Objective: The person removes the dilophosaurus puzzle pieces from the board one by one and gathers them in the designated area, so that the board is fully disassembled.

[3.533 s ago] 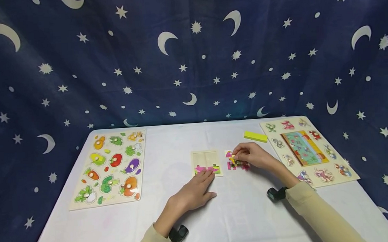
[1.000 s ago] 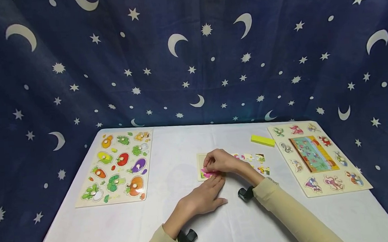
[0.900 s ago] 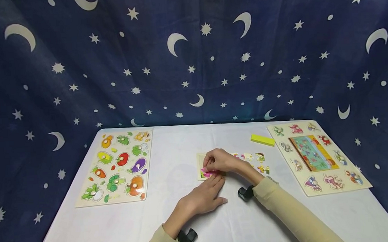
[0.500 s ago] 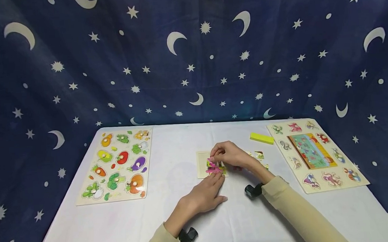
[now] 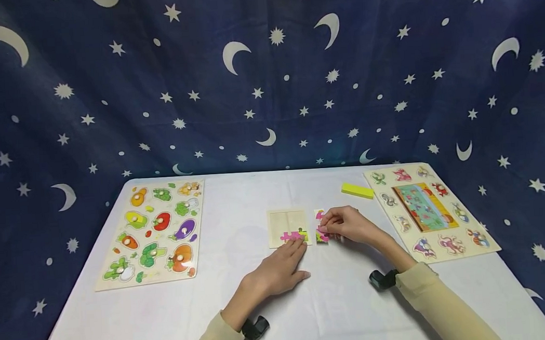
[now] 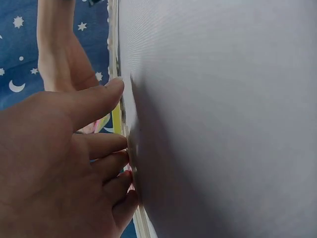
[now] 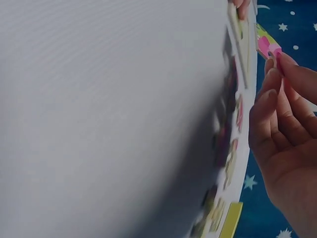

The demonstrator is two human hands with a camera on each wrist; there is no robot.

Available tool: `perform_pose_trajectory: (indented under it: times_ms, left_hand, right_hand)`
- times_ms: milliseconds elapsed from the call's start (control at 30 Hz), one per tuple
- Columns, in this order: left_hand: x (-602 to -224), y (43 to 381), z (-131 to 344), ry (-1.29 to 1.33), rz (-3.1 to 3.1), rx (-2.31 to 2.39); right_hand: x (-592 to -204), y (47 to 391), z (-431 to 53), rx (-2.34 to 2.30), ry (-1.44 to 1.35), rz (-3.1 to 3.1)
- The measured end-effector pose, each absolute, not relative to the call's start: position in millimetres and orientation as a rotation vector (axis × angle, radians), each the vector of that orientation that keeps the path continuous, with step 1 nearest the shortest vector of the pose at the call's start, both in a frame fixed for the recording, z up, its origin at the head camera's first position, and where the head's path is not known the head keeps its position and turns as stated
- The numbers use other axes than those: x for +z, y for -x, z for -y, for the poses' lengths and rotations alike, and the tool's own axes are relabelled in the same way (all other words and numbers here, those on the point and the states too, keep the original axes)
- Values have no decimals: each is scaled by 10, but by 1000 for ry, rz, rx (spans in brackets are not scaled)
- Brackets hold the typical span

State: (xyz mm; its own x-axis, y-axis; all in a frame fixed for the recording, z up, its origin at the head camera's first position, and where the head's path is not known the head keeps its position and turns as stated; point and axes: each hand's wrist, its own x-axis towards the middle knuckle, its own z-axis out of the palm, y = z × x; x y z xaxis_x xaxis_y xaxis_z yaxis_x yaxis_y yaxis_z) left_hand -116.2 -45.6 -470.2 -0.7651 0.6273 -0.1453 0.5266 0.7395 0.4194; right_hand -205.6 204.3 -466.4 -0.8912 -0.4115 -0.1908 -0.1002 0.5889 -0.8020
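My right hand (image 5: 351,224) pinches a pink and green jigsaw piece (image 7: 268,45) between thumb and fingertips, just right of a small square wooden puzzle tray (image 5: 276,223). The right wrist view shows that piece raised above the table. Fingers of my left hand (image 5: 275,269) lie extended over the tray's near edge, fingertips at the pink and green pieces (image 5: 293,236) in its lower right part; they partly hide these. A pink piece (image 5: 319,215) lies on the table beside my right hand, which covers most of the other loose pieces (image 7: 231,166) in the head view.
A vegetable peg puzzle board (image 5: 161,270) lies at the left of the white table. On the right is a sea-animal board (image 5: 382,205) with a picture panel (image 5: 427,210) on it. A yellow block (image 5: 357,190) lies behind my right hand.
My right hand has drawn back from over the tray to its right side, carrying a piece. The tray's lower left corner, covered earlier, now shows bare wood. My left hand stays at the near edge.
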Motion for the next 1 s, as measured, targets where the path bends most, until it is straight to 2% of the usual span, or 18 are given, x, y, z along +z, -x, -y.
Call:
perform_pose_trajectory:
  times_ms: [633, 1000]
  left_hand:
    - [-4673, 1156, 324, -905, -2690, 459]
    - [-4656, 1076, 254, -905, -2709, 431]
  right_hand:
    - [-4737, 1902, -2111, -1060, 537, -2584]
    - [-4621, 2015, -1782, -1073, 689, -2624]
